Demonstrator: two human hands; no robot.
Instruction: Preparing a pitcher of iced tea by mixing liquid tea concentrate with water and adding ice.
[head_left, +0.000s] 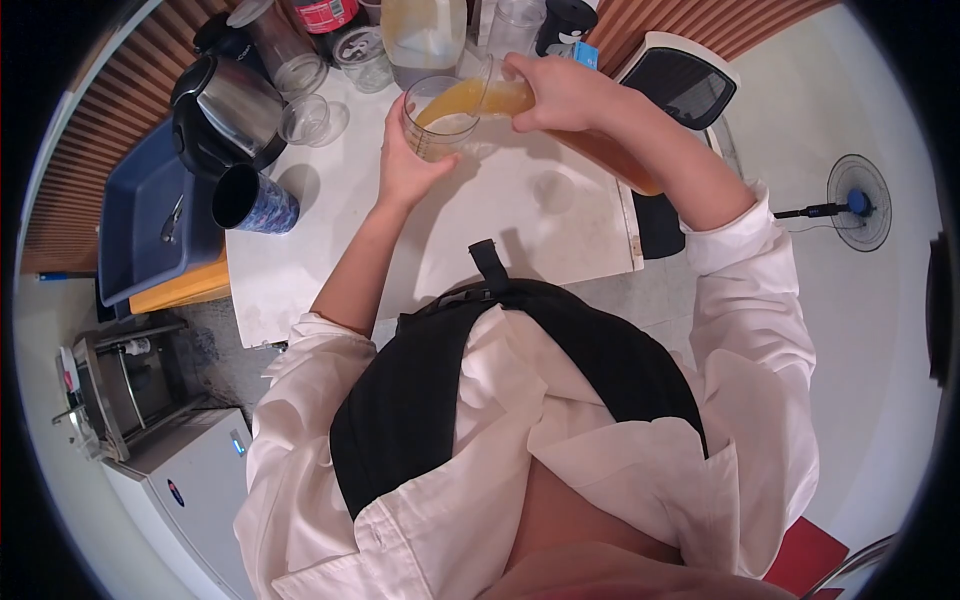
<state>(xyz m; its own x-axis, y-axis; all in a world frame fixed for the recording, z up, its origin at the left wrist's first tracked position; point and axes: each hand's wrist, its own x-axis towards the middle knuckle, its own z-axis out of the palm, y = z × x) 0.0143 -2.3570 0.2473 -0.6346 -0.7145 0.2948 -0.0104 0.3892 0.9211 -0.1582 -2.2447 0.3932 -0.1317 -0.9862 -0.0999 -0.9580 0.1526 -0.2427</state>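
My left hand (405, 166) is wrapped around a clear measuring cup (441, 142) with graduation marks, held above the white table (517, 232). In my right hand (564, 91) is a clear bottle (609, 156) of orange-yellow liquid, gripped near its neck and tipped toward the left. Its wide mouth meets the right side of the cup's rim. Yellow liquid (457, 99) shows at the mouth and in the upper part of the cup; how full the cup is, I cannot tell. My right forearm hides part of the bottle.
A steel electric kettle (247, 112), a blue patterned tumbler (262, 204) and a small clear cup (304, 121) stand left. Behind the cup are a lidded jar (365, 64), a cola bottle (326, 16) and a large plastic jug (424, 37). A blue basin (139, 240) borders the table.
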